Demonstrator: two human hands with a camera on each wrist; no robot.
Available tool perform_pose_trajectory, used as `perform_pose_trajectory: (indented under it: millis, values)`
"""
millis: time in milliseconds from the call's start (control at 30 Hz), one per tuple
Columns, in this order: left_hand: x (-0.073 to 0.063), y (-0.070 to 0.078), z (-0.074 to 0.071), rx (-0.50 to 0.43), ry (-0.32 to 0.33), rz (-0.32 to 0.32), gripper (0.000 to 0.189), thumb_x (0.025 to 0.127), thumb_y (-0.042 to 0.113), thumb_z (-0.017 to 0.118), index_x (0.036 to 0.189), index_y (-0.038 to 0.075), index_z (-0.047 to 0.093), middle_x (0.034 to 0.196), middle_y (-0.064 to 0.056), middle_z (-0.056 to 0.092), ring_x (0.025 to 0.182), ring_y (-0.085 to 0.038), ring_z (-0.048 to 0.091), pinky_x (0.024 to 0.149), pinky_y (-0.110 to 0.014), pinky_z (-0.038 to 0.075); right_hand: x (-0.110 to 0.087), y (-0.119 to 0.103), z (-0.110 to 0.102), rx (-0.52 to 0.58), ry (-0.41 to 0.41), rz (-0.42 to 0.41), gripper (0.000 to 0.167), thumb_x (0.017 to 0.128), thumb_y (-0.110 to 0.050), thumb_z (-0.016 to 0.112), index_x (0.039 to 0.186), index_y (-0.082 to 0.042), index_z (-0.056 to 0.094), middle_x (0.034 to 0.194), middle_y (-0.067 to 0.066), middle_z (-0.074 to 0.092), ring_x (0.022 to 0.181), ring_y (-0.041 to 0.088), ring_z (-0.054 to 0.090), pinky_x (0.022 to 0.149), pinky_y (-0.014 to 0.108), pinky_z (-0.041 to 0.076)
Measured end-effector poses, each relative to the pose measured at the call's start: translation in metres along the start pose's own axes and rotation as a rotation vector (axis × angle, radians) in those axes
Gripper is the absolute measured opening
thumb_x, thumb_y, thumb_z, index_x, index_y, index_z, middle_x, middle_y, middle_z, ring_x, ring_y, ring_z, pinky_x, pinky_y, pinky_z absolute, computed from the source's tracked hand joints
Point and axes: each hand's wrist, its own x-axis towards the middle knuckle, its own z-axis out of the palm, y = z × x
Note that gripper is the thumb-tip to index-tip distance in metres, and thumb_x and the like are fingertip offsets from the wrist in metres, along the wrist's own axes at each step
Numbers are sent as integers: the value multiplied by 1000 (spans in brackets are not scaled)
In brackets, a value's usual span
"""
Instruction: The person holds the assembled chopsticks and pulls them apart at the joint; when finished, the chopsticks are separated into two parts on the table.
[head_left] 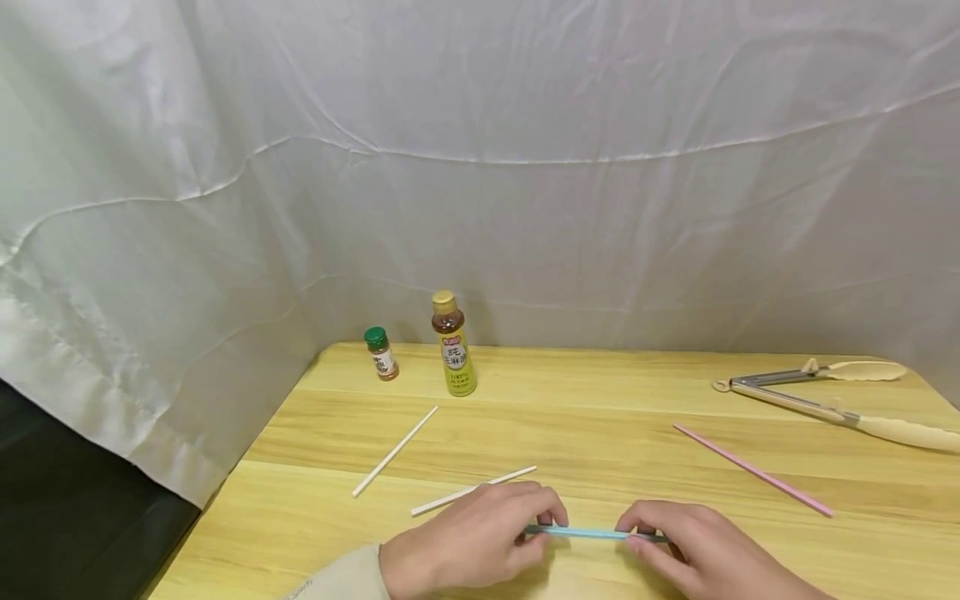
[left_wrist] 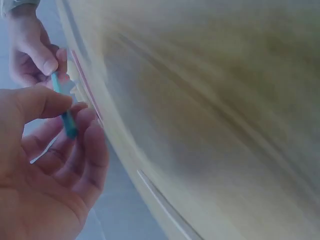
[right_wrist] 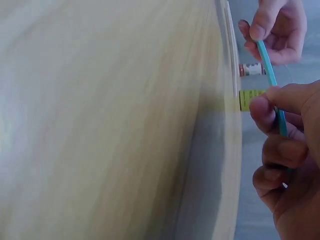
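Note:
A light blue chopstick [head_left: 590,533] is held level just above the table, one hand towards each end. My left hand [head_left: 483,533] pinches its left part between thumb and fingers; in the left wrist view the blunt end of the chopstick [left_wrist: 69,125] pokes out past the thumb. My right hand [head_left: 697,546] pinches the other part, and the tip there is partly hidden by the fingers. One white chopstick [head_left: 513,476] lies just behind my left hand, partly covered by it. Another white chopstick [head_left: 393,452] lies farther left. To the right rests a pink chopstick [head_left: 753,470].
Along the back left of the wooden table [head_left: 585,408] stand a small green-capped seasoning jar [head_left: 382,357] and a sesame oil bottle [head_left: 454,350]. Spread tongs [head_left: 795,404] with cream tips lie at the back right. A grey cloth [head_left: 525,233] hangs behind the table.

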Motion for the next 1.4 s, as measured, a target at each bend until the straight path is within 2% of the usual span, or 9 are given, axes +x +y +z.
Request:
perform_pose_trajectory:
  millis: [67,167,300,467,867,1200,1400]
  values:
    - [1,2,2,-20,25,-4,7,110,30,69,116,26,71,105,19,71,82,9,55,75,-7,45,1,-3,2,-29,33,-12,20,107,-12,70,114,-31,70,90,-26,59,67,-13,41,58,16,41]
    - [4,5,7,-62,79,8,14,112,37,64,113,25,71,102,18,71,82,9,55,75,-7,45,3,-7,4,-42,65,-17,20,105,-12,72,112,-31,70,91,-26,61,67,-13,41,57,16,41]
    - [7,10,13,-114,154,31,18,114,36,59,113,22,69,103,14,72,87,9,55,79,-5,46,7,-13,6,-71,121,-8,19,104,-14,75,110,-32,71,96,-25,65,70,-13,44,58,16,41]
    - [8,12,16,-129,204,30,20,115,35,55,115,20,68,109,11,72,98,9,61,84,-5,47,8,-19,10,-127,218,-5,24,100,-13,80,107,-34,71,94,-26,66,67,-14,40,56,14,39]
    - [7,14,17,-118,214,69,19,115,32,52,115,16,63,109,7,69,90,6,53,80,-2,44,9,-22,10,-179,293,-73,39,91,-6,86,106,-38,67,89,-29,60,66,-15,36,57,6,34]
    - [8,15,15,-119,250,96,17,114,31,56,113,15,63,103,7,67,87,4,48,78,-2,40,11,-25,6,-217,300,-97,40,91,-7,86,105,-38,65,90,-29,60,67,-16,38,58,5,33]
    - [8,16,14,-116,273,122,16,114,29,57,112,14,63,103,6,67,86,4,49,79,-2,41,11,-27,2,-231,319,-144,40,89,-6,87,105,-36,66,89,-28,61,68,-16,38,59,3,34]
